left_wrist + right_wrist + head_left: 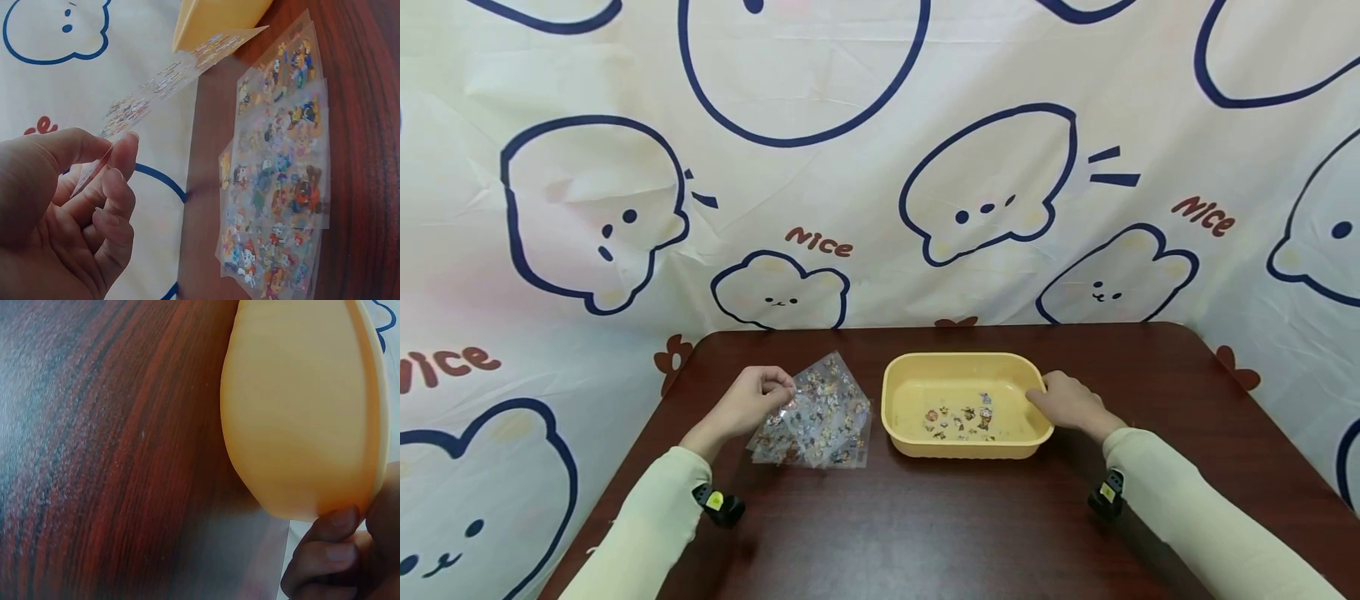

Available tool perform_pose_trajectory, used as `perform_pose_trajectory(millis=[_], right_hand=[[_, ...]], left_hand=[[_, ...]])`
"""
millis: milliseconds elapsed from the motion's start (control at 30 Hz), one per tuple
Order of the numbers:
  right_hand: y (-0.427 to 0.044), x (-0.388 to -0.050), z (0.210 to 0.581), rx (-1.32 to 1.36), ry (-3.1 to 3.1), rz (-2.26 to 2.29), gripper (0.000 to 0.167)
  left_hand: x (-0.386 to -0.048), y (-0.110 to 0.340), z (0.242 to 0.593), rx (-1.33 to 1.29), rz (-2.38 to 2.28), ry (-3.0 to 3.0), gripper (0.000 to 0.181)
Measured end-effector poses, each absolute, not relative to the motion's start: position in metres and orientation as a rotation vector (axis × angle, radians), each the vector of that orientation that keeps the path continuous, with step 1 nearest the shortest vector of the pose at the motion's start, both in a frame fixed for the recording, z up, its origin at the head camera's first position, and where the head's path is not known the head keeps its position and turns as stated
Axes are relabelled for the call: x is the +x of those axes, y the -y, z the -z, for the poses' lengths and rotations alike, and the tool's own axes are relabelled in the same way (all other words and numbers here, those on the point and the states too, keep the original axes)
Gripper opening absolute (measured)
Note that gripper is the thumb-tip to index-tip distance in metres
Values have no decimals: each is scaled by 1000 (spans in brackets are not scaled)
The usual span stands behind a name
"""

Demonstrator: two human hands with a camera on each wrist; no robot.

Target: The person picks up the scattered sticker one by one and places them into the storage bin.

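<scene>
My left hand (754,400) pinches the corner of a clear sticker sheet (172,78) between thumb and index finger; in the left wrist view the sheet is lifted and tilted. Under it, several more transparent sticker sheets (275,165) with small cartoon figures lie in an overlapping, uneven pile on the table. To the right of the pile stands a yellow plastic basin (962,450). Small cartoon stickers or cut-outs (958,418) show on its bottom; whether they are loose cannot be told. My right hand (1070,404) grips the basin's right rim, thumb inside and fingers outside.
Everything stands on a dark reddish-brown wooden table (917,525) with rounded far corners. A white cloth (872,200) with blue cartoon outlines hangs behind and along both sides. Each wrist carries a small black camera (718,504).
</scene>
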State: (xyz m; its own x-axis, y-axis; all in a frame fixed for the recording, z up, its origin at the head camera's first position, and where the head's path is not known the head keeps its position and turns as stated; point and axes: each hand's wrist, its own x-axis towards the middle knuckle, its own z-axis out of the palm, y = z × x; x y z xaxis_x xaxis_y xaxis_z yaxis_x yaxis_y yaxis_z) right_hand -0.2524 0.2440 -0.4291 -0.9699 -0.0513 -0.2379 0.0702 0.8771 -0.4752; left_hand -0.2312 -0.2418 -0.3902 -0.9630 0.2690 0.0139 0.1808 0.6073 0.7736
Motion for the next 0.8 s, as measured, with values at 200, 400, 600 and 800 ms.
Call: perform_pose_trajectory(millis=[200, 400, 600, 800], right_hand=[[-243, -252, 429, 20, -2802, 717, 32], [-242, -252, 428, 15, -2792, 699, 34], [-242, -251, 423, 16, -2781, 678, 35], [-240, -251, 421, 20, -2768, 676, 36]], left_hand=[[-231, 240, 385, 383, -1312, -2730, 14], [-231, 240, 380, 403, -1325, -2744, 15], [-231, 237, 375, 446, -1409, -2719, 16], [-230, 233, 369, 439, -1457, -2721, 14]])
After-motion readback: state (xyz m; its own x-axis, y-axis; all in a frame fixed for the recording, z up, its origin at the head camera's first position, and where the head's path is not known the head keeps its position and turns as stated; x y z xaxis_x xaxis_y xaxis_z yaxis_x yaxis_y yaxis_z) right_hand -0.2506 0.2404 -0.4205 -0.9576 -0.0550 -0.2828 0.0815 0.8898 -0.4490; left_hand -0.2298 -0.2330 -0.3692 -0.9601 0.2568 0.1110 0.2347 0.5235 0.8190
